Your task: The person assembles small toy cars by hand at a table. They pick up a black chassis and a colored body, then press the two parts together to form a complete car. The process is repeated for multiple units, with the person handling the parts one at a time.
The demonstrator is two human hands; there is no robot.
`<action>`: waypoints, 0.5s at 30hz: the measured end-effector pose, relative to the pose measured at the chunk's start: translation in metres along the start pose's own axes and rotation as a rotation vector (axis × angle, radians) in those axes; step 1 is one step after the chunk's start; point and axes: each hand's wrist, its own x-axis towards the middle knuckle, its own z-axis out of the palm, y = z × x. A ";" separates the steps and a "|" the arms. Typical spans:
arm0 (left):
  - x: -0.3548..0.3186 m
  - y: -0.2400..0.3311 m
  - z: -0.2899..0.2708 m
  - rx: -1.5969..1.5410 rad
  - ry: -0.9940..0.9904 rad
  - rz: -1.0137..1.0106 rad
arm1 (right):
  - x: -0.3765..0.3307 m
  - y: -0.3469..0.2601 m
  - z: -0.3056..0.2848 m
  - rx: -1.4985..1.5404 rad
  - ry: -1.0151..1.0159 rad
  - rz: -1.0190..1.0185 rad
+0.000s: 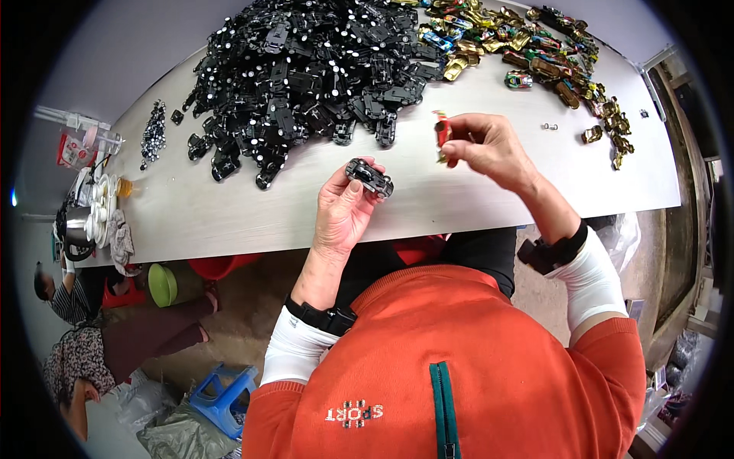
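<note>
Near the table's front edge, my left hand [343, 208] is closed on a black toy car chassis [370, 178] with wheels, its thumb lying along the side. To the right and a bit farther off, my right hand [489, 149] pinches a small red and gold toy car body [442, 131] between thumb and fingers, held upright on its end. The two pieces are apart. Beyond my left hand rises a large heap of black toy car chassis [306, 84]. Past my right hand lie many gold and coloured toy car bodies [527, 46].
A small pile of wheel sets [154, 136] lies at the table's [245, 222] left. One loose wheel pair [549, 126] sits right of my right hand. A metal pot [79, 229] and white dishes stand at the left edge. A blue stool [222, 398] and another person [99, 344] are lower left.
</note>
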 end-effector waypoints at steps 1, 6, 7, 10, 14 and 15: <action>0.001 0.000 0.001 0.003 0.003 0.004 | -0.007 0.000 0.015 0.083 -0.032 -0.017; -0.001 0.007 0.010 0.067 -0.020 0.031 | -0.014 0.011 0.059 0.113 0.046 -0.100; -0.001 0.008 0.011 0.077 -0.014 0.038 | -0.014 0.010 0.062 0.095 0.066 -0.111; -0.003 0.009 0.011 0.106 -0.006 0.058 | -0.017 0.009 0.068 0.045 0.085 -0.107; -0.003 0.007 0.011 0.136 -0.014 0.076 | -0.017 0.009 0.071 0.005 0.084 -0.126; -0.003 0.007 0.011 0.142 -0.017 0.080 | -0.017 0.009 0.071 -0.002 0.080 -0.112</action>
